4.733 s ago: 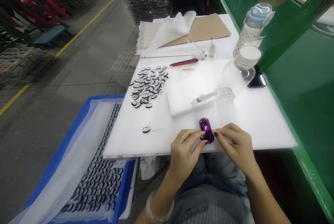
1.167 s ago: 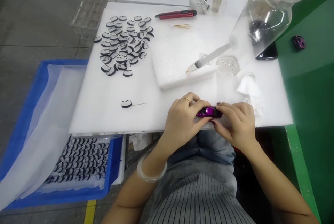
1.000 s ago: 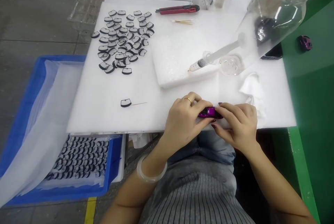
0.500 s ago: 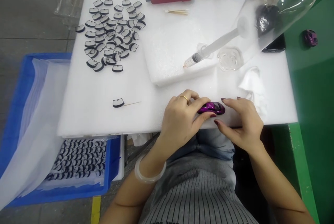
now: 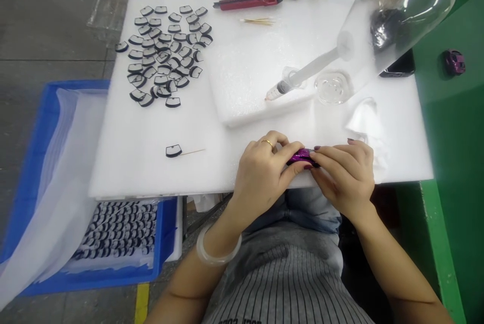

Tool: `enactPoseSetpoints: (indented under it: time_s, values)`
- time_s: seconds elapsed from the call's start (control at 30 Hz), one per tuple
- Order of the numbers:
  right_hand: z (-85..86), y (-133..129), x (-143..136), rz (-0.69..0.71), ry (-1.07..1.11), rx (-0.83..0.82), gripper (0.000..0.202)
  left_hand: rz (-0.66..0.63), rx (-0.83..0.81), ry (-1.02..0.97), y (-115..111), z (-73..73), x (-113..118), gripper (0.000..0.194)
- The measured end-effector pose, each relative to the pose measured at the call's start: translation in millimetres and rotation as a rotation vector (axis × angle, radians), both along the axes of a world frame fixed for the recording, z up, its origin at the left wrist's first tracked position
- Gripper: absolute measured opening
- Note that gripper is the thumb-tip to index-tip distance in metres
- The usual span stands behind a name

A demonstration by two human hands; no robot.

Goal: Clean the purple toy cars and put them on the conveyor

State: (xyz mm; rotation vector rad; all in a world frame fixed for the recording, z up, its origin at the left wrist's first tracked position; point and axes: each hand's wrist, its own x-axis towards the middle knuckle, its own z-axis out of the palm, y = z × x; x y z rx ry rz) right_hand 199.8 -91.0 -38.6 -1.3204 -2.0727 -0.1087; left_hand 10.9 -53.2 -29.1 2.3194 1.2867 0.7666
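Note:
Near the front edge of the white foam surface, a purple toy car (image 5: 301, 156) is gripped between both hands. My left hand (image 5: 262, 170) pinches its left end between thumb and fingers. On the other end, my right hand (image 5: 343, 170) is closed with its fingers on top and the thumb low on the near side. The fingers cover much of the car. To the left lies a single black-edged, window-shaped piece (image 5: 173, 150), with a thin stick (image 5: 193, 152) touching its right side.
Many similar pieces (image 5: 162, 57) are spread at the back left. A syringe (image 5: 278, 90) rests on a raised foam block (image 5: 242, 112), near a clear dish (image 5: 333, 87). Behind are a red utility knife (image 5: 247, 1) and cotton swabs (image 5: 259, 21). A blue crate (image 5: 49, 283) stands lower left.
My right hand has moved left and closed on the right end of the toy car. My left hand keeps its pinch.

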Motion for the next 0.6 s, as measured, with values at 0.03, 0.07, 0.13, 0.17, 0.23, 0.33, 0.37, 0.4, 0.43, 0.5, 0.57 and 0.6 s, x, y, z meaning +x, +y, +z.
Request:
enactPoseSetpoints:
  time_s: [0.03,0.07,0.13,0.17,0.23,0.33,0.37,0.4,0.43,0.5,0.57,0.6]
  values:
    - [-0.6,0.3,0.2,0.012,-0.007,0.000,0.030,-0.003,0.000,0.000,0.0,0.1,-0.1,0.037]
    - [-0.8,0.5,0.3,0.027,0.003,-0.002,0.030,-0.006,0.002,-0.002,-0.2,0.0,-0.3,0.036]
    - [0.2,0.4,0.5,0.049,0.067,-0.026,0.031,-0.008,0.007,-0.008,-1.0,-0.5,-1.0,0.034]
    - [1.6,-0.2,0.9,0.044,0.113,-0.055,0.034,-0.011,0.009,-0.013,-1.7,-1.0,-1.7,0.033]
    - [5.5,-2.5,2.4,0.023,0.209,-0.141,0.043,-0.018,0.013,-0.025,-3.1,-2.0,-3.4,0.030]
    - [10.9,-7.4,6.0,0.029,0.382,-0.281,0.053,-0.032,0.012,-0.040,-4.7,-2.0,-5.8,0.024]
    - [11.7,-8.8,6.9,0.036,0.446,-0.310,0.053,-0.034,0.002,-0.045,-5.0,-1.2,-5.8,0.023]
    - [12.0,-9.8,7.4,0.033,0.505,-0.333,0.050,-0.033,-0.015,-0.052,-5.1,-0.2,-5.2,0.022]
    - [11.8,-10.4,7.4,0.017,0.556,-0.351,0.048,-0.027,-0.037,-0.061,-5.3,1.1,-3.8,0.022]
    - [11.1,-10.3,6.1,-0.030,0.612,-0.379,0.042,0.011,-0.085,-0.083,-5.9,3.9,1.0,0.019]
    - [10.8,-9.0,3.7,-0.074,0.615,-0.387,0.037,0.078,-0.116,-0.088,-7.2,6.7,7.3,0.013]
    - [11.0,-8.2,2.5,-0.089,0.602,-0.387,0.035,0.111,-0.130,-0.079,-7.9,8.1,10.5,0.011]
